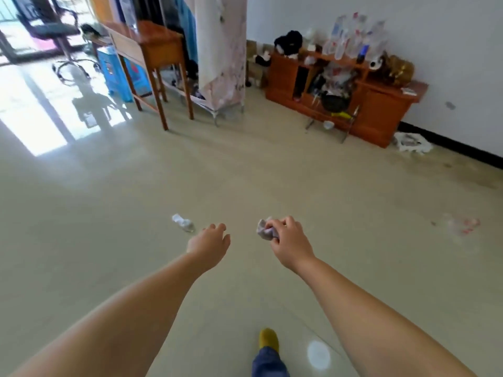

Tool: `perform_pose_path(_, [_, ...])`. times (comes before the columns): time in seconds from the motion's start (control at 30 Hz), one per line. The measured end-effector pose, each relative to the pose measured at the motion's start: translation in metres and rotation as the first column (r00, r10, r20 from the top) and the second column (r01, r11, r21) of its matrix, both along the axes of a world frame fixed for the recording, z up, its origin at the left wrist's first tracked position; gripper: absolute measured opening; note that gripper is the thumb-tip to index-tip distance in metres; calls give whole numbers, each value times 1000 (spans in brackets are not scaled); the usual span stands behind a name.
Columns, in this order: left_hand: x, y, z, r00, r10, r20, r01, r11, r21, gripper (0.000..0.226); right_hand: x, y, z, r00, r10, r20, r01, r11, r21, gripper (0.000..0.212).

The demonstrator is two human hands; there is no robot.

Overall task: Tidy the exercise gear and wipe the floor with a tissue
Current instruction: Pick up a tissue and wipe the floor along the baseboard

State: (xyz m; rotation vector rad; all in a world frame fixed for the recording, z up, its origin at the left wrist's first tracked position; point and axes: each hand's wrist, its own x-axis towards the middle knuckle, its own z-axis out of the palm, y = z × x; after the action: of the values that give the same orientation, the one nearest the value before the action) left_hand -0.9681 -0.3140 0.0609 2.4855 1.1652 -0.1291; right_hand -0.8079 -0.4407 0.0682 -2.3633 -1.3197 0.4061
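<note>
My right hand (288,238) is stretched out over the beige floor (109,227) and is shut on a crumpled greyish tissue (265,231). My left hand (211,240) reaches forward beside it, fingers apart and holding nothing. A second crumpled white tissue (183,222) lies on the floor just left of and beyond my left hand, apart from it. No exercise gear can be told apart in this view.
A wooden desk (152,47) with a blue stool (117,72) stands at the back left, an office chair (51,31) behind it. A low wooden cabinet (381,110) with bottles and plush toys lines the right wall. A white rag (412,142) lies beside it. My yellow-socked foot (269,340) is below.
</note>
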Motion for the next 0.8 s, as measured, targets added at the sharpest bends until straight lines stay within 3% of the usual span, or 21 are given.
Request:
perform_pose_path(0.37, [-5,128,24,893,445,68,-446,895,-1,40,37,213,13,906,416,78,-417,909,-10,39])
perform_pose_path(0.57, [-60,186,14,793,609,19,-609,793,-18,41,-13,325,3,783,620,45,-620,784,-28,37])
perform_pose_path(0.8, [-140,313,1,671,741,-11,-741,671,-31,43,-95,477,-14,622,782,45,-779,624,-68,38])
